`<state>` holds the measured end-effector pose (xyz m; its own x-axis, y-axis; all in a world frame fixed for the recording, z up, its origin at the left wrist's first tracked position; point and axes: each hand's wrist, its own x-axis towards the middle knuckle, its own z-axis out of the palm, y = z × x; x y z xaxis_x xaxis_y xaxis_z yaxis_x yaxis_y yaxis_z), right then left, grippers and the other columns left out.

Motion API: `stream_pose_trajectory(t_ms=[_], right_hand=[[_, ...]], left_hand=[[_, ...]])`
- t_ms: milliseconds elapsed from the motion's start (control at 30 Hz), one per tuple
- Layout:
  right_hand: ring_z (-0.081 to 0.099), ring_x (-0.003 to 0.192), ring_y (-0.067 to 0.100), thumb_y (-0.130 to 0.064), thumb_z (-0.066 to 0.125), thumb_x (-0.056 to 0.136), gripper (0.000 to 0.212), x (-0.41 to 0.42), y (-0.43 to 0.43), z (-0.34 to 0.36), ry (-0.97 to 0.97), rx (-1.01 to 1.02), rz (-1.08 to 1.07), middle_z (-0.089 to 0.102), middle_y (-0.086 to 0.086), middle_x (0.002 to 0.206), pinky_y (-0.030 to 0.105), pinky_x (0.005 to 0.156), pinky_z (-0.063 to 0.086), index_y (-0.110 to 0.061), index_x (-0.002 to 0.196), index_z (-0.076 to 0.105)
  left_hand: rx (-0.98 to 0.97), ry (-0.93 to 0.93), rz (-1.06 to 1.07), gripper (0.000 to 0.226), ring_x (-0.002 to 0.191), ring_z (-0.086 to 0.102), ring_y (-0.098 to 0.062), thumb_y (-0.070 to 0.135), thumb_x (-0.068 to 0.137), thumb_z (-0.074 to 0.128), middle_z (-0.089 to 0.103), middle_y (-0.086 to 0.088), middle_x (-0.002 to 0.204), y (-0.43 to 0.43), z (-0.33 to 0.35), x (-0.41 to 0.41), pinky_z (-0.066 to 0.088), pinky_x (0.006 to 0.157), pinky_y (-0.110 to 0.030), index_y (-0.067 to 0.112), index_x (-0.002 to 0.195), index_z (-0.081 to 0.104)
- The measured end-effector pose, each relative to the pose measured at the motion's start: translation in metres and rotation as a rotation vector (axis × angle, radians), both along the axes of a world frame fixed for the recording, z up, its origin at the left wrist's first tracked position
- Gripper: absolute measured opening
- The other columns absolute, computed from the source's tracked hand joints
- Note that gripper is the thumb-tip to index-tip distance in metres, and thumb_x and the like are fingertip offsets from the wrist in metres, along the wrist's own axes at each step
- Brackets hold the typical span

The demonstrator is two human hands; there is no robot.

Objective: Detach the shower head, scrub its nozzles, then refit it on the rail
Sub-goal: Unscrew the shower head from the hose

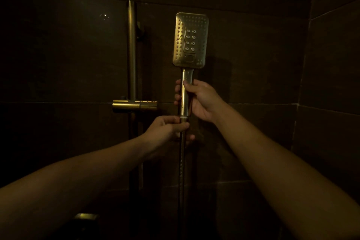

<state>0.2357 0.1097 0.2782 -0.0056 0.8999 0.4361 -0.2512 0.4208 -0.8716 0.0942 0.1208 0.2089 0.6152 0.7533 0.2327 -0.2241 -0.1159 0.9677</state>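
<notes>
Against dark tiles (253, 54), right hand (200, 99) grips the shower head (191, 39); left hand (167, 130) pinches the hose nut (184, 120) below.

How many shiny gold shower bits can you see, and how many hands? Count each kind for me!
shower head: 1
hose: 1
rail: 1
holder on the rail: 1
hands: 2 (left hand, right hand)
Total: 6

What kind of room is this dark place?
Probably a bathroom shower: there is a shower head on a metal hose, an upright rail on the wall, and dark wall tiles.
</notes>
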Motion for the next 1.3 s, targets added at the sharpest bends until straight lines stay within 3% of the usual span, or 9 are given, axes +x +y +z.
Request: stream_pose_trajectory(t_ms=[133,267,367,500,733,867,1000,1300], right_hand=[[0.061,0.07,0.019,-0.011,0.047,0.099,0.017,-0.003,0.0,-0.001,-0.004,-0.008,0.001,0.063,0.009,0.085,0.037,0.072,0.054,-0.004,0.107,0.059],[0.061,0.069,0.019,-0.011,0.046,0.1,0.016,-0.003,0.0,-0.002,-0.008,-0.006,0.012,0.062,0.009,0.085,0.037,0.071,0.054,-0.004,0.107,0.059],[0.06,0.069,0.019,-0.011,0.046,0.1,0.016,-0.003,-0.002,-0.001,-0.008,0.0,0.02,0.062,0.009,0.084,0.037,0.07,0.054,-0.004,0.105,0.059],[0.061,0.068,0.019,-0.01,0.046,0.1,0.016,-0.003,-0.005,0.0,-0.007,0.005,0.025,0.062,0.009,0.084,0.036,0.069,0.055,-0.003,0.107,0.058],[0.061,0.069,0.018,-0.011,0.045,0.1,0.018,-0.005,-0.005,0.001,-0.022,-0.001,0.021,0.063,0.008,0.084,0.035,0.067,0.056,-0.002,0.11,0.058],[0.061,0.067,0.018,-0.011,0.046,0.1,0.016,-0.004,-0.002,0.0,-0.014,-0.004,0.023,0.063,0.009,0.083,0.036,0.068,0.055,-0.003,0.107,0.059],[0.061,0.067,0.018,-0.011,0.046,0.1,0.016,-0.003,0.0,-0.001,-0.003,-0.008,0.02,0.063,0.008,0.082,0.036,0.068,0.055,-0.003,0.107,0.058],[0.061,0.068,0.018,-0.011,0.045,0.1,0.016,-0.004,0.001,-0.001,-0.019,0.0,0.032,0.063,0.008,0.082,0.035,0.068,0.055,-0.003,0.107,0.058]], left_hand=[[0.09,0.037,0.182,0.036,0.078,0.075,-0.024,0.009,0.078,0.078,0.072,-0.012,0.096,0.001,-0.004,0.006,0.06,0.068,-0.034,0.003,0.109,0.06],[0.13,0.036,0.227,0.019,0.074,0.074,-0.025,0.001,0.082,0.073,0.069,-0.009,0.08,0.0,-0.005,0.009,0.06,0.074,-0.043,0.008,0.086,0.056],[0.099,0.035,0.13,0.012,0.081,0.074,-0.029,0.001,0.087,0.067,0.071,-0.015,0.09,-0.001,-0.001,0.003,0.06,0.078,-0.045,0.0,0.096,0.059],[0.001,0.038,-0.051,0.025,0.09,0.073,-0.029,0.002,0.095,0.054,0.07,-0.017,0.102,-0.004,0.004,-0.005,0.061,0.07,-0.036,-0.005,0.119,0.057],[0.098,0.007,0.108,0.031,0.072,0.074,-0.022,-0.003,0.081,0.072,0.066,-0.016,0.087,-0.005,-0.001,-0.003,0.062,0.066,-0.035,-0.004,0.108,0.058],[0.121,0.046,0.082,0.026,0.079,0.075,-0.024,-0.002,0.088,0.064,0.07,-0.02,0.093,-0.002,0.001,-0.007,0.061,0.067,-0.033,-0.009,0.112,0.059],[0.014,0.022,-0.068,0.019,0.085,0.073,-0.026,-0.001,0.096,0.051,0.072,-0.012,0.09,-0.001,0.003,-0.011,0.061,0.075,-0.037,-0.003,0.112,0.06],[0.131,-0.01,0.151,0.027,0.069,0.073,-0.025,-0.004,0.078,0.075,0.069,-0.014,0.076,0.005,-0.007,0.001,0.061,0.066,-0.037,-0.002,0.1,0.058]])
